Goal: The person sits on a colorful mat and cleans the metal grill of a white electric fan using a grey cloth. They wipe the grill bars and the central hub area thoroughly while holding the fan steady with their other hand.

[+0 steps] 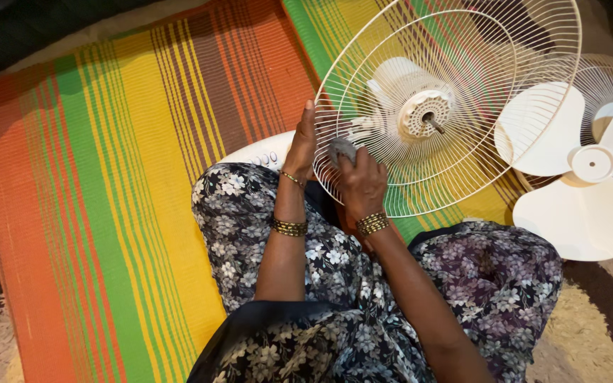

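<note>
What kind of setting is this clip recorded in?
Probably a home floor: the person sits on a striped woven mat in orange, yellow and green, beside a coarse beige rug, handling a dismantled cream wire fan guard and white fan blades.
</note>
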